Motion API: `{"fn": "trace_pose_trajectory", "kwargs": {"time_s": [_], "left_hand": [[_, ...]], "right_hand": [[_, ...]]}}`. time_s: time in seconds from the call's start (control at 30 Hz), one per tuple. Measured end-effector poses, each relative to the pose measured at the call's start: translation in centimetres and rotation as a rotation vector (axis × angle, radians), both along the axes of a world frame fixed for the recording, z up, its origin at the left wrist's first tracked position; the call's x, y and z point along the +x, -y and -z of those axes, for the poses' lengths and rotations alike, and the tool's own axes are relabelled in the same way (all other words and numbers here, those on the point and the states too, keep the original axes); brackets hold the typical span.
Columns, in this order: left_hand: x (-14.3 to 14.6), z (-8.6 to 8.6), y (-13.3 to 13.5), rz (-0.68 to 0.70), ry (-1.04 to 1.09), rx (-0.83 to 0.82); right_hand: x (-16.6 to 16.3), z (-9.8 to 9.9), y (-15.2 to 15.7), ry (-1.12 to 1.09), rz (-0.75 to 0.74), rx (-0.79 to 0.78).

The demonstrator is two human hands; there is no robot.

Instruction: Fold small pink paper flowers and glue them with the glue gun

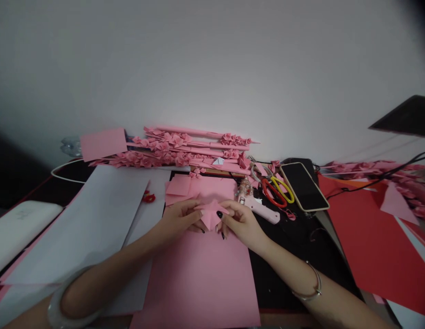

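Between both hands is a small folded pink paper (211,216), its shape pointed toward me and flared at the sides. My left hand (186,215) pinches its left edge, thumb on top and fingers curled beneath. On the other side, my right hand (238,221) grips the right part, its dark-nailed thumb pressing the upper face. Some fingertips are hidden under the folds. Below the hands lies a large pink sheet (201,278). A small pink square (178,185) rests just beyond my left hand.
Behind lie pink paper flower stems (185,148). To the right are a pale pink-handled tool (265,213), red and yellow scissors handles (277,192), a phone (304,186) and red sheets (377,242). White sheets (85,214) and a white box-like object (23,228) occupy the left.
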State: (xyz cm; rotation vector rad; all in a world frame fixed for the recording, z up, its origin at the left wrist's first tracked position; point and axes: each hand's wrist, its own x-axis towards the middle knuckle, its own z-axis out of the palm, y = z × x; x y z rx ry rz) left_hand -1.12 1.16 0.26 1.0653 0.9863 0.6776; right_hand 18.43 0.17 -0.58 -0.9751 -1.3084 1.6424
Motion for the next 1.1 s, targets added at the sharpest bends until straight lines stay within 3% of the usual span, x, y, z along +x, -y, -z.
{"fn": "trace_pose_trajectory", "kwargs": {"time_s": [0.17, 0.4, 0.63, 0.87, 1.1], "left_hand": [[-0.3, -0.4, 0.0, -0.01, 0.101, -0.003], [-0.6, -0.2, 0.0, 0.02, 0.221, -0.055], [0.3, -0.1, 0.1, 0.025, -0.055, 0.137], [0.3, -0.4, 0.1, 0.058, -0.235, 0.17], [0.3, -0.6, 0.2, 0.09, -0.161, 0.148]], "right_hand": [[0.3, 0.5, -0.1, -0.083, 0.033, -0.015], [0.8, 0.6, -0.4, -0.241, -0.08, -0.057], [-0.1, 0.2, 0.0, 0.024, 0.006, -0.017], [-0.4, 0.1, 0.5, 0.177, 0.02, 0.047], [-0.1, 0.1, 0.7, 0.308, -0.051, 0.179]]}}
